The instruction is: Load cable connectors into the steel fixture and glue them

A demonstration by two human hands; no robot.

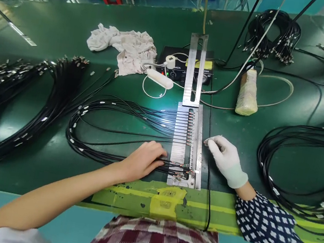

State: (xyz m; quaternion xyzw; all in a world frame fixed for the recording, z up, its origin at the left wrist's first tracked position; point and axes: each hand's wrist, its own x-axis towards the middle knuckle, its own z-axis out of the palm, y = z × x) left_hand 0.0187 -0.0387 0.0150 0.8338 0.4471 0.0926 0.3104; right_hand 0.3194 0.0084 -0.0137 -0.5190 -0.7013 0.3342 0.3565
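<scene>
- We see the left hand (147, 159), bare, laid over the lower strands of the looped black cables (128, 104), its fingers curled; we cannot tell whether they grip the strands or only rest on them.
- Right hand (226, 158), in a white glove, is just beside the right edge of the metal fixture (178, 150); thumb and forefinger bend toward each other, and we cannot tell whether they pinch anything.
- Cable position: we trace the loop from left of the fixture, its upper strands running side by side across the ridged plate, end fittings in a row at the slot.
- Lower strands pass beneath the left hand; their ends lie bunched over the fixture's near end.
- Beyond the fixture we record a slotted metal bar (190, 69), in front of a black control box (181, 68).
- Left of the box: a white handheld device (158, 79) and a crumpled white cloth (137, 49).
- Right of it: a wrapped bottle-shaped object (248, 93).
- More black cables lie on the green tabletop (57, 26): a thick bundle (62, 79) at far left, a coil (266, 152) at right.
</scene>
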